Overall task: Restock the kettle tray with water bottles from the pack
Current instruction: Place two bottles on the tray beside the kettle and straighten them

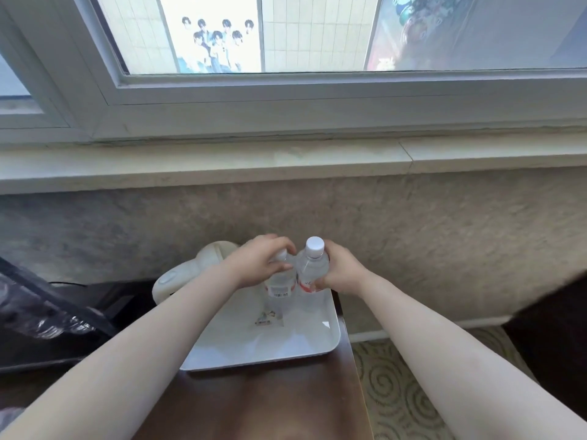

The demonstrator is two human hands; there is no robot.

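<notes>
Two clear water bottles stand upright side by side on the far part of a white tray point(311, 350). My left hand point(257, 265) wraps the neck and cap of the left bottle point(279, 289), hiding its cap. My right hand point(341, 271) grips the body of the right bottle point(313, 265), whose white cap shows above my fingers. The two bottles touch each other. A white kettle point(187, 274) stands at the tray's far left, partly behind my left forearm. A small sachet point(266, 319) lies on the tray in front of the bottles.
The tray rests on a dark wooden table point(270, 401) against a rough beige wall under a window sill point(286, 160). A plastic-wrapped pack point(41, 319) lies at the left. Patterned carpet point(397, 392) shows to the right of the table edge.
</notes>
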